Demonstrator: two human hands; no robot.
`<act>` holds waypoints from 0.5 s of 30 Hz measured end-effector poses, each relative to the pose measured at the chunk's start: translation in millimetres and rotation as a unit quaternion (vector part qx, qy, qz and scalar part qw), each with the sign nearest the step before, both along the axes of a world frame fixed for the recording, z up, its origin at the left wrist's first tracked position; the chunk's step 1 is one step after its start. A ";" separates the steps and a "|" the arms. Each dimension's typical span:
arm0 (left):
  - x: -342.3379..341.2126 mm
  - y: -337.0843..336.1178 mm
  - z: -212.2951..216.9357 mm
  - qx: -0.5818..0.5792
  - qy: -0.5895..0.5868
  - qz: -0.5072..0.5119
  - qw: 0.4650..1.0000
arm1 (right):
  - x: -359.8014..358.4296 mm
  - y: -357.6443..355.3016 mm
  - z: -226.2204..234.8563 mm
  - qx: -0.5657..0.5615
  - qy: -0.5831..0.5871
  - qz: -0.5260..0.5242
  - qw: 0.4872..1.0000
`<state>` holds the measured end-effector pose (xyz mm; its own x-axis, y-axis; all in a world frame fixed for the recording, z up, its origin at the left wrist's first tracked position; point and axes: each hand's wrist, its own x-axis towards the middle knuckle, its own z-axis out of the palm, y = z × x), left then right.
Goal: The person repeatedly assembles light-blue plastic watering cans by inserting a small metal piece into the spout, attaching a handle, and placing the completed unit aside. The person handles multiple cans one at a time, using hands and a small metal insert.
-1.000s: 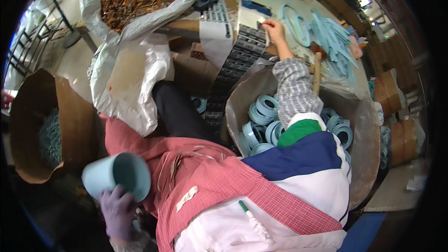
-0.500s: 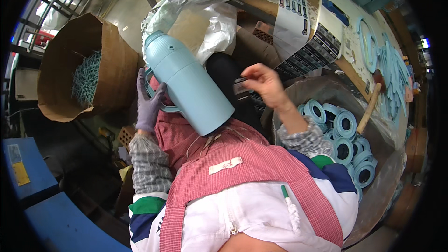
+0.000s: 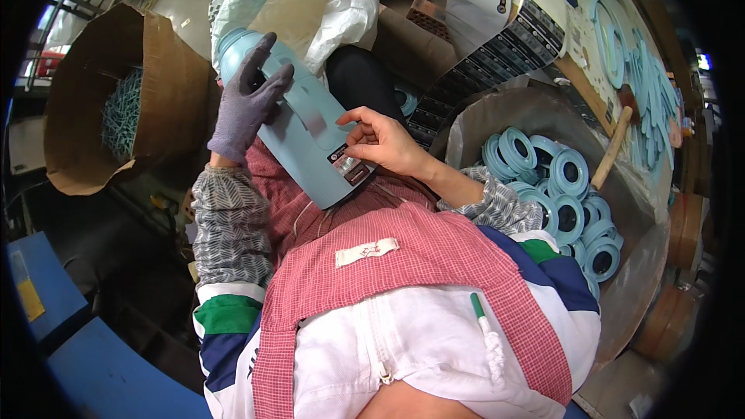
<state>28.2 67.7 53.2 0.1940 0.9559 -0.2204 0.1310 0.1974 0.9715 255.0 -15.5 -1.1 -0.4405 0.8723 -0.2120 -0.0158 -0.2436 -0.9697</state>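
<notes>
A light-blue vacuum jug (image 3: 299, 163) lies slanted across my lap, its handle (image 3: 307, 112) turned upward. My left hand (image 3: 240, 105), in a grey-purple glove, curves round the jug's upper part beside the handle; some of its fingers are hidden. My bare right hand (image 3: 388, 143) is at the lower body, with thumb and fingers pinching at the edge of a dark label (image 3: 351, 166). The label lies against the jug near its base; whether it is fully stuck down I cannot tell.
At the left stands a cardboard drum (image 3: 167, 85) with thin blue-green strips (image 3: 123, 120) inside. A lined bin (image 3: 628, 256) of light-blue rings (image 3: 570, 174) is at my right, a wooden-handled hammer (image 3: 613, 147) at its edge. Printed label sheets (image 3: 497, 62) hang off the bench.
The jug has turned, bringing its handle from the left side to the top. My left hand has risen along it. My right hand has brought the label from the air onto the jug.
</notes>
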 end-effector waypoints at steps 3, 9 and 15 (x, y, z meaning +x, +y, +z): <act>-26.0 26.7 -3.7 0.024 0.072 0.040 0.996 | -4.1 -1.9 -3.2 0.015 -0.013 -0.020 1.000; -119.8 136.2 -111.0 0.051 0.293 0.109 0.948 | -14.5 -5.6 -0.5 0.095 -0.128 0.005 0.987; -97.6 72.2 -45.8 0.024 -0.008 0.165 0.986 | -1.0 -9.5 -24.6 0.163 -0.203 -0.068 0.963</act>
<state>-69.4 139.8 7.4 -0.1272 0.9769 -0.1719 0.0520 0.1797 0.9824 254.0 -25.0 -25.7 -0.2562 0.9655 -0.0467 0.3702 0.0534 -0.9274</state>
